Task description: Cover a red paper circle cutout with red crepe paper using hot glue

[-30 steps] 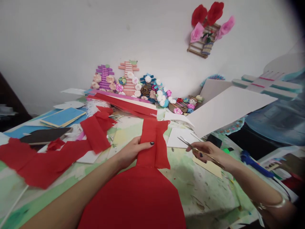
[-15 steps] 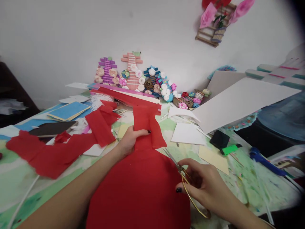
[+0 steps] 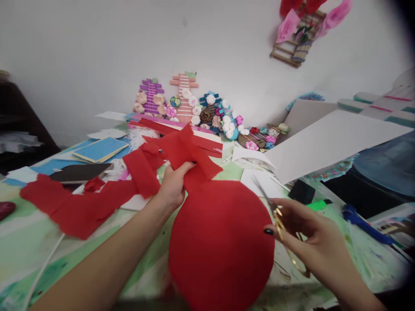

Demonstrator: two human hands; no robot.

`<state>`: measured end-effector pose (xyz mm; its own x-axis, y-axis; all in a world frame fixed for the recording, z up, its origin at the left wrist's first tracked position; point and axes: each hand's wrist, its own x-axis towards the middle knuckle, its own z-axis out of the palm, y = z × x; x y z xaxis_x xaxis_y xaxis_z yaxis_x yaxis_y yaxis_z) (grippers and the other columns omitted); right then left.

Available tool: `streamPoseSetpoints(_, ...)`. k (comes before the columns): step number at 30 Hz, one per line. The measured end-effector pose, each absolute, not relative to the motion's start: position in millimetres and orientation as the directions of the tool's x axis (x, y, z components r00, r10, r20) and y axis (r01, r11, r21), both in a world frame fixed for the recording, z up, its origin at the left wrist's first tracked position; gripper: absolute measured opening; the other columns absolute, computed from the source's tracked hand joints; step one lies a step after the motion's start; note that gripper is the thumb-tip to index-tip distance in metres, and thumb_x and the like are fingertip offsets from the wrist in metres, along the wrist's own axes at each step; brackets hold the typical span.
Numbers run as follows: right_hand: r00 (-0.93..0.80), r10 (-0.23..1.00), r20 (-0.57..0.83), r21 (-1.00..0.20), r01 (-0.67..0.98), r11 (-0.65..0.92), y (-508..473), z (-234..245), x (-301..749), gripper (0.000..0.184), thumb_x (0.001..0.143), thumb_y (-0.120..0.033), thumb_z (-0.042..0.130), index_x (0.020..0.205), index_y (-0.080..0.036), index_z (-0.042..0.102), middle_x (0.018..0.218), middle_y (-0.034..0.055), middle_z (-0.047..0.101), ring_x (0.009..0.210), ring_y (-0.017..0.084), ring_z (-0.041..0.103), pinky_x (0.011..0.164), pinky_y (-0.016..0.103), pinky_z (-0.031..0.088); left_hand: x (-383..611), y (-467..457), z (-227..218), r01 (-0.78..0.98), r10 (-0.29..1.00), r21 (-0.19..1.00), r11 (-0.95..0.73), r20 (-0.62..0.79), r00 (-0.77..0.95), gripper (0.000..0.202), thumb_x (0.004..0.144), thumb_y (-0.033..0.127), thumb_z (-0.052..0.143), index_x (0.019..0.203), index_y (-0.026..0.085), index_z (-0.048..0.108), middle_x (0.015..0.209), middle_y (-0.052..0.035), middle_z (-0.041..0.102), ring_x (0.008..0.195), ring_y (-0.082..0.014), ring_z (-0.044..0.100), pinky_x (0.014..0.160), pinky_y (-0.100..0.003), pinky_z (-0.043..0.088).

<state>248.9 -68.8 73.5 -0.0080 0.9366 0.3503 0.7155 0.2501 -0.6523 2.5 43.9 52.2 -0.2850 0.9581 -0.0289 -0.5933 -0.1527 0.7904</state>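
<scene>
My left hand (image 3: 173, 185) pinches the crumpled neck of the red paper (image 3: 220, 242) above the table (image 3: 42, 250); my right hand (image 3: 308, 242) grips the scissors (image 3: 275, 211) just beside its round edge, mid-trim, I judge; the blades need that edge between them

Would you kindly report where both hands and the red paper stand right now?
Left hand grips red paper at neck. Right hand holds scissors, blades by its edge. Red scraps lie left.

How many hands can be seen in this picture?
2. The left hand grips the neck of the red paper; the right hand holds scissors beside its right edge. None seems hidden.
</scene>
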Motion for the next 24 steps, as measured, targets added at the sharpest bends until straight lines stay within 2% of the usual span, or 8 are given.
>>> streamPoseSetpoints(2, 0.109, 0.921, 0.375, -0.707, 0.676, 0.208, -67, 74, 260, 0.046, 0.069, -0.053, 0.072, 0.103, -0.024, 0.063, 0.076, 0.0069, 0.065, 0.062, 0.02, 0.058, 0.049, 0.029, 0.044, -2, 51, 51, -0.615, 0.899, 0.751, -0.24, -0.066, -0.432, 0.026, 0.064, 0.014, 0.071, 0.089, 0.017, 0.065, 0.101, -0.0052, 0.073, 0.096, -0.0216, 0.068, 0.08, -0.03, 0.058)
streamPoseSetpoints(5, 0.188, 0.955, 0.231, -0.841, 0.533, 0.098, -61, 67, 263, 0.05, 0.065, -0.057, 0.073, 0.097, -0.022, 0.057, 0.07, 0.006, 0.066, 0.053, 0.017, 0.056, 0.044, 0.027, 0.041, -9, 60, 48, -0.635, 0.84, 0.723, -0.271, -0.145, -0.524, 0.024, 0.071, 0.015, 0.069, 0.094, 0.02, 0.064, 0.111, -0.0032, 0.07, 0.103, -0.0187, 0.066, 0.078, -0.024, 0.058)
streamPoseSetpoints(7, 0.159, 0.985, 0.065, -0.912, 0.409, -0.006, -55, 57, 256, 0.052, 0.065, -0.06, 0.072, 0.091, -0.022, 0.05, 0.063, 0.003, 0.064, 0.042, 0.013, 0.051, 0.039, 0.025, 0.035, -11, 64, 45, -0.668, 0.849, 0.705, -0.239, -0.182, -0.496, 0.025, 0.073, 0.014, 0.067, 0.096, 0.023, 0.063, 0.109, -0.0009, 0.071, 0.104, -0.0169, 0.065, 0.076, -0.022, 0.058)
streamPoseSetpoints(9, 0.093, 0.994, -0.061, -0.948, 0.305, -0.087, -49, 47, 244, 0.054, 0.065, -0.062, 0.071, 0.087, -0.022, 0.041, 0.066, 0.0023, 0.066, 0.037, 0.012, 0.052, 0.038, 0.023, 0.033, -9, 65, 41, -0.689, 0.866, 0.693, -0.214, -0.192, -0.463, 0.027, 0.073, 0.01, 0.065, 0.097, 0.024, 0.064, 0.103, -0.0005, 0.072, 0.102, -0.0159, 0.066, 0.075, -0.021, 0.058)
streamPoseSetpoints(13, 0.014, 0.981, -0.191, -0.973, 0.131, -0.191, -30, 30, 220, 0.053, 0.07, -0.06, 0.069, 0.091, -0.023, 0.036, 0.094, 0.0063, 0.068, 0.043, 0.015, 0.063, 0.037, 0.022, 0.037, 4, 60, 33, -0.676, 0.9, 0.71, -0.198, -0.141, -0.412, 0.033, 0.07, 0.005, 0.064, 0.098, 0.022, 0.065, 0.101, -0.0018, 0.072, 0.1, -0.0159, 0.065, 0.077, -0.023, 0.057)
streamPoseSetpoints(15, 0.011, 0.974, -0.225, -0.974, 0.034, -0.225, -18, 25, 212, 0.052, 0.071, -0.058, 0.068, 0.095, -0.023, 0.039, 0.098, 0.0063, 0.066, 0.049, 0.018, 0.067, 0.038, 0.023, 0.043, 11, 57, 30, -0.656, 0.928, 0.723, -0.218, -0.054, -0.369, 0.036, 0.067, 0.006, 0.068, 0.1, 0.021, 0.066, 0.102, -0.0026, 0.072, 0.101, -0.0172, 0.065, 0.083, -0.026, 0.055)
streamPoseSetpoints(20, 0.152, 0.974, -0.17, -0.951, -0.283, -0.122, 7, 21, 200, 0.052, 0.064, -0.048, 0.08, 0.09, -0.02, 0.043, 0.082, 0.0027, 0.066, 0.066, 0.023, 0.072, 0.054, 0.03, 0.057, 13, 47, 21, -0.528, 0.978, 0.825, -0.2, 0.137, -0.158, 0.034, 0.065, 0.026, 0.077, 0.096, 0.016, 0.07, 0.096, -0.0079, 0.073, 0.106, -0.0261, 0.063, 0.099, -0.041, 0.047)
streamPoseSetpoints(24, 0.269, 0.962, -0.051, -0.848, -0.52, 0.101, 23, 20, 195, 0.055, 0.052, -0.028, 0.088, 0.083, -0.022, 0.043, 0.074, -0.0007, 0.069, 0.076, 0.026, 0.073, 0.068, 0.037, 0.059, 11, 38, 22, -0.402, 0.96, 0.879, -0.257, 0.279, -0.003, 0.031, 0.068, 0.027, 0.077, 0.097, 0.022, 0.071, 0.104, -0.0062, 0.072, 0.118, -0.0288, 0.056, 0.101, -0.041, 0.044)
